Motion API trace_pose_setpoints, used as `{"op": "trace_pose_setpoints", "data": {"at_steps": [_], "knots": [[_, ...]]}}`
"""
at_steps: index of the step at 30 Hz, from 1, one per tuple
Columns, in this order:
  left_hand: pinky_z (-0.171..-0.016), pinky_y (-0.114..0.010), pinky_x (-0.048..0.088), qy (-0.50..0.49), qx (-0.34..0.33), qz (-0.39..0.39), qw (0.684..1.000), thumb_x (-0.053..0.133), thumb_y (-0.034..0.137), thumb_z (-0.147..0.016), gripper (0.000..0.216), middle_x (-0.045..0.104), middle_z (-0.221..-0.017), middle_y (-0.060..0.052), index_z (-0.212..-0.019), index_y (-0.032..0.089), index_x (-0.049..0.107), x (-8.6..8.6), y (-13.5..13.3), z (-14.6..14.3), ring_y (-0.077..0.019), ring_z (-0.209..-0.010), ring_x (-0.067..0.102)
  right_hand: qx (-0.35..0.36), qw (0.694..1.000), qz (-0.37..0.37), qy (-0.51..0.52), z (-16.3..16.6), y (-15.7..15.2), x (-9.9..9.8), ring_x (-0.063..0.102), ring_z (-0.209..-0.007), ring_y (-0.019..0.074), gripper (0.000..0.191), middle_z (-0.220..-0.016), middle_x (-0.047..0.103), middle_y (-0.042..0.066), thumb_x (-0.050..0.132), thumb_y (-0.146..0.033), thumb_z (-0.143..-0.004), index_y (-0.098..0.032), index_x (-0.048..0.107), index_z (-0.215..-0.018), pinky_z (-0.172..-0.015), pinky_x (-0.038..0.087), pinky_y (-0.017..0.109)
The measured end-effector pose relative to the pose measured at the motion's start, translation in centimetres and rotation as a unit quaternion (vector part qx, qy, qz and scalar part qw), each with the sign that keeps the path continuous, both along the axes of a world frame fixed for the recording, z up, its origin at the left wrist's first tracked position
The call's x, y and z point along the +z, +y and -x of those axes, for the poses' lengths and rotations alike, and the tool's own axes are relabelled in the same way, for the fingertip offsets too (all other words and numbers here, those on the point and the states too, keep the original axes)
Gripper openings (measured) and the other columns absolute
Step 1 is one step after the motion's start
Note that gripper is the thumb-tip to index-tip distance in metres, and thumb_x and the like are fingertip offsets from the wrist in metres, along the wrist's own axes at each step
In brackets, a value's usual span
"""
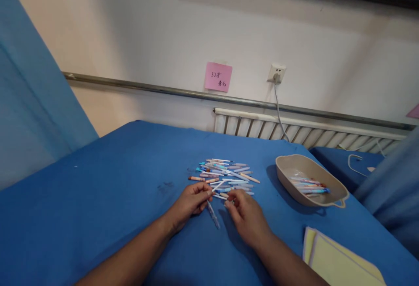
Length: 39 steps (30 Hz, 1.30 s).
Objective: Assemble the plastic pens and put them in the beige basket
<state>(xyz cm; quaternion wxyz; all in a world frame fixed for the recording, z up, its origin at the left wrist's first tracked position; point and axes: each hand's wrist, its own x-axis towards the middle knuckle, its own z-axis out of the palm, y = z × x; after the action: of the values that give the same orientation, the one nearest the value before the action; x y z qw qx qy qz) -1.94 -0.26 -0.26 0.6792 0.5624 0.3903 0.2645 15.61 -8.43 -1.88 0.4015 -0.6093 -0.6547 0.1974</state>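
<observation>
Left hand [192, 199] pinches a clear pen [214, 215] slanting nearward; right hand [245, 214] (grip unclear) nearby.

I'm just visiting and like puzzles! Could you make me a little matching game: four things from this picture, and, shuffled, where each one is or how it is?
Things:
1. Pink note
2. Beige basin
3. Clear tube
4. Yellow pieces with purple edging

Places and states:
A. At the fingertips of the left hand
B. Lying toward the lower right corner of the picture
C. Stuck on the wall
D. Has several pens lying in it

Right pairs:
1-C
2-D
3-A
4-B
</observation>
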Motion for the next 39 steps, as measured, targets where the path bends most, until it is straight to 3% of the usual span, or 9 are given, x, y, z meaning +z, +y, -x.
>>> {"op": "trace_pose_setpoints", "data": {"at_steps": [4, 10, 12, 15, 17, 19, 23, 27, 39], "knots": [[-0.036, -0.016, 0.013, -0.02, 0.032, 0.016, 0.999, 0.066, 0.041, -0.069, 0.029, 0.045, -0.049, 0.007, -0.073, 0.015, 0.053, -0.3, 0.3, -0.1, -0.0029, -0.037, 0.028, 0.028, 0.985, 0.048, -0.166, 3.1, -0.5, 0.8, 0.059, -0.088, 0.0252, 0.02, -0.092, 0.065, 0.007, 0.063, -0.029, -0.077, -0.02, 0.059, -0.095, -0.075, 0.043, 0.034], [-0.036, -0.016, 0.014, -0.027, 0.043, 0.007, 0.999, 0.068, 0.041, -0.068, 0.031, 0.048, -0.053, 0.006, -0.075, 0.014, 0.054, -0.1, 0.4, 0.0, -0.0028, -0.038, 0.031, 0.026, 0.965, 0.081, -0.246, 3.6, 0.1, 0.2, 0.062, -0.085, 0.0269, 0.021, -0.093, 0.066, 0.012, 0.047, -0.01, -0.08, -0.017, 0.059, -0.095, -0.07, 0.045, 0.035], [-0.036, -0.016, 0.014, -0.023, 0.036, -0.004, 0.999, 0.067, 0.043, -0.069, 0.031, 0.046, -0.051, 0.006, -0.076, 0.015, 0.054, 0.1, 0.3, 0.1, -0.0034, -0.038, 0.031, 0.01, 0.985, 0.06, -0.161, 2.5, 0.3, -0.1, 0.063, -0.084, 0.0256, 0.028, -0.094, 0.065, 0.012, 0.047, -0.01, -0.079, -0.017, 0.057, -0.104, -0.07, 0.046, 0.034], [-0.037, -0.016, 0.015, -0.009, 0.02, -0.025, 0.999, 0.064, 0.044, -0.072, 0.031, 0.043, -0.047, 0.008, -0.074, 0.015, 0.054, 0.3, 0.0, 0.2, -0.0039, -0.037, 0.03, -0.029, 0.991, 0.021, 0.129, 0.3, 0.8, -0.1, 0.061, -0.065, 0.0187, 0.035, -0.078, 0.064, 0.004, 0.053, -0.023, -0.08, -0.019, 0.048, -0.115, -0.057, 0.046, 0.028], [-0.037, -0.016, 0.017, 0.004, 0.009, -0.036, 0.999, 0.064, 0.045, -0.072, 0.031, 0.044, -0.047, 0.008, -0.072, 0.016, 0.053, 0.4, -0.3, 0.0, -0.0039, -0.037, 0.03, -0.03, 0.936, 0.018, 0.35, -1.0, 1.3, 0.2, 0.054, -0.047, 0.0139, 0.04, -0.064, 0.058, -0.003, 0.058, -0.035, -0.078, -0.02, 0.045, -0.112, -0.044, 0.041, 0.024], [-0.038, -0.016, 0.02, 0.015, -0.004, -0.051, 0.999, 0.064, 0.044, -0.071, 0.03, 0.048, -0.051, 0.007, -0.073, 0.016, 0.054, 0.5, -0.7, -0.2, -0.0042, -0.038, 0.032, -0.023, 0.871, 0.011, 0.49, -1.9, 1.6, 0.7, 0.053, -0.046, 0.0116, 0.042, -0.062, 0.058, -0.005, 0.065, -0.038, -0.073, -0.02, 0.045, -0.106, -0.043, 0.04, 0.022], [-0.041, -0.017, 0.027, 0.041, -0.03, -0.086, 0.995, 0.063, 0.04, -0.071, 0.025, 0.053, -0.059, 0.004, -0.074, 0.016, 0.056, 0.5, -1.2, -0.7, -0.0056, -0.042, 0.038, -0.049, 0.81, 0.003, 0.584, -2.1, 1.7, 1.3, 0.059, -0.054, 0.0112, 0.044, -0.07, 0.063, -0.003, 0.074, -0.036, -0.066, -0.021, 0.047, -0.096, -0.048, 0.045, 0.021], [-0.043, -0.018, 0.03, 0.063, -0.046, -0.098, 0.992, 0.061, 0.038, -0.073, 0.022, 0.053, -0.059, 0.005, -0.074, 0.017, 0.057, 0.5, -1.3, -0.7, -0.0066, -0.044, 0.04, -0.048, 0.813, 0.005, 0.58, -1.8, 1.9, 0.8, 0.06, -0.053, 0.0108, 0.043, -0.07, 0.065, -0.003, 0.075, -0.036, -0.066, -0.021, 0.048, -0.096, -0.05, 0.048, 0.022], [-0.048, -0.019, 0.028, 0.08, -0.047, -0.123, 0.988, 0.06, 0.039, -0.074, 0.022, 0.049, -0.059, 0.005, -0.07, 0.018, 0.057, 0.9, -1.4, -0.4, -0.0092, -0.051, 0.04, -0.043, 0.873, -0.039, 0.485, -2.0, 2.0, 0.4, 0.061, -0.057, 0.0117, 0.043, -0.072, 0.062, -0.003, 0.073, -0.04, -0.068, -0.022, 0.048, -0.098, -0.053, 0.05, 0.025]]}}
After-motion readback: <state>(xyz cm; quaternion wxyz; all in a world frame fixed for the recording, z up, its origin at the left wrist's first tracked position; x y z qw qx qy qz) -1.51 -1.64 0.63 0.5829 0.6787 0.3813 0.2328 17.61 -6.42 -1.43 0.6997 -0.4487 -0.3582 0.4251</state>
